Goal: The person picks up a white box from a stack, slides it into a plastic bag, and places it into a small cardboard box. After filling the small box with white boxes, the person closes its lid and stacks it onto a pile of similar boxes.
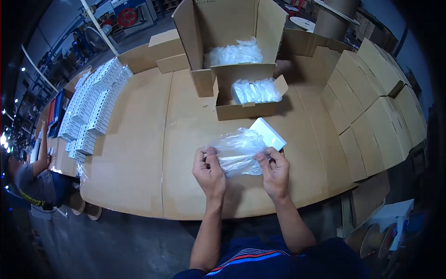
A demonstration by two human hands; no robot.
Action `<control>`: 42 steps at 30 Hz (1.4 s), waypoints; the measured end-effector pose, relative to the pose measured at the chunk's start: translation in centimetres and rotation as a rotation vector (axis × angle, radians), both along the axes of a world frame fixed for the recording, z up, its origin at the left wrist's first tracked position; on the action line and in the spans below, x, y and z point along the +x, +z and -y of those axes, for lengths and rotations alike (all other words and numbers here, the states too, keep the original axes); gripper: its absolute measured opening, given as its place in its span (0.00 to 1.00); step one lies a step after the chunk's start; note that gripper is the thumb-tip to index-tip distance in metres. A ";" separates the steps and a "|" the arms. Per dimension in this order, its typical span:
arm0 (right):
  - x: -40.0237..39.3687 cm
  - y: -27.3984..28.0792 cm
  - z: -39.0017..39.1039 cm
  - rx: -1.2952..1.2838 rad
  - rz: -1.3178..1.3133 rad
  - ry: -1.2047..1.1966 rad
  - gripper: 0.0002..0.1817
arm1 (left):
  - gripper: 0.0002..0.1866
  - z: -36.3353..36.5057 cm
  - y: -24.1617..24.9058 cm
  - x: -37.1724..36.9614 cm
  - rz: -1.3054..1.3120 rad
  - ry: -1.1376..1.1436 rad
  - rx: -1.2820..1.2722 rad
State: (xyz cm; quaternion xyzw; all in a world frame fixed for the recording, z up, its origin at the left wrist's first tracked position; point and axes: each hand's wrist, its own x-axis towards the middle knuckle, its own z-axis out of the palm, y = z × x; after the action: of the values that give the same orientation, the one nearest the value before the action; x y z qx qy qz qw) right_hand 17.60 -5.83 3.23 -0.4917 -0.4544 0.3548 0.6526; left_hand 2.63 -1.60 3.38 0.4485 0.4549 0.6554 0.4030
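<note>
A clear plastic bag (239, 156) is stretched between my two hands above the cardboard-covered table. My left hand (210, 172) pinches its left side between thumb and fingers. On the opposite side, my right hand (275, 172) grips the bag with the thumb on top. Just beyond the bag lies a flat white box (268, 133), partly hidden behind the plastic. Farther back stands a small open carton (246, 111) with several plastic-wrapped items (256, 91) inside.
A tall open carton (227, 23) at the back holds more clear plastic bags (237, 53). Stacks of small white boxes (95, 97) stand at the left. Closed brown cartons (367, 107) are piled at the right. Another person (37, 174) is at the far left.
</note>
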 end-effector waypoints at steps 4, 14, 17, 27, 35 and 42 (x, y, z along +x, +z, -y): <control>0.1 0.0 0.7 0.013 0.058 -0.054 0.13 | 0.12 0.3 1.2 -0.5 -0.159 0.206 0.230; 1.9 0.0 0.5 0.038 0.279 0.015 0.12 | 0.06 -2.5 5.7 -1.4 -0.972 -0.318 0.535; 3.1 -1.0 0.3 0.030 0.275 0.113 0.12 | 0.05 -3.1 6.0 -1.5 -0.808 -0.369 0.381; 2.6 -1.3 1.6 -0.042 0.071 0.019 0.10 | 0.35 -1.8 -0.4 -1.6 0.077 -0.245 0.209; 2.3 -2.2 1.6 -0.031 -0.084 0.044 0.10 | 0.34 0.2 0.3 -0.7 0.075 -0.502 -0.086; 2.7 -3.5 1.5 -0.002 -0.019 0.017 0.09 | 0.35 0.4 -1.1 -1.7 -0.119 -0.543 -0.108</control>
State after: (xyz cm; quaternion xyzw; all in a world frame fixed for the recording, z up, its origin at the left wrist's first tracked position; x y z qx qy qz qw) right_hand 20.29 -7.31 -0.27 -0.4849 -0.4521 0.3655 0.6534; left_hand 0.91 -1.95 2.24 0.5696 0.3753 0.4707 0.5596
